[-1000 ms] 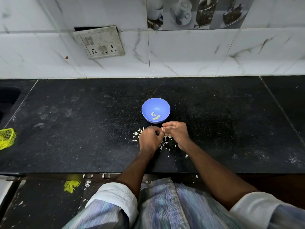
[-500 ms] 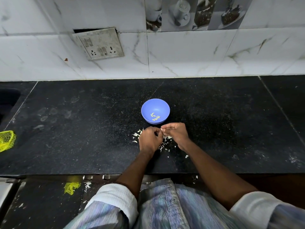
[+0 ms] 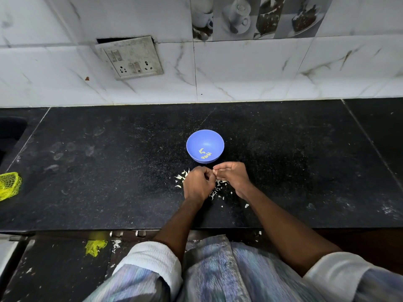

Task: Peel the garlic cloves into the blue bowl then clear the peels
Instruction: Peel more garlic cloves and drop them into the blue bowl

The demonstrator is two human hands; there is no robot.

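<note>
Fingers [image 3: 214, 171] of both hands meet just in front of the blue bowl [image 3: 205, 140], curled in on a small pale speck that is most likely a garlic clove [image 3: 214, 170], though it is too small to tell how much skin remains on it. The left hand [image 3: 198, 184] is bunched with its knuckles up and its thumb side turned toward the other hand, pinching the clove from the left; the right hand [image 3: 232, 175] comes in from the right with its fingers folded under and its fingertips pressed to the same spot. Both forearms reach forward from the bench edge and converge, wrists low over the bench [image 3: 109, 171]. To do this step well, the person should probably hold the clove steady in one hand and pull the skin with the nails of the other, working over the scatter of peels rather than over the bowl, so that no skin falls in. Once bare, the clove needs only a short move forward to drop beside the few peeled cloves [image 3: 205, 154] lying in the bowl's bottom. White peels [image 3: 181, 177] lie strewn under and around the hands, some near the bench edge, and they remain to be gathered afterwards. A yellow mesh bag [image 3: 8, 185] sits far to the left.
</note>
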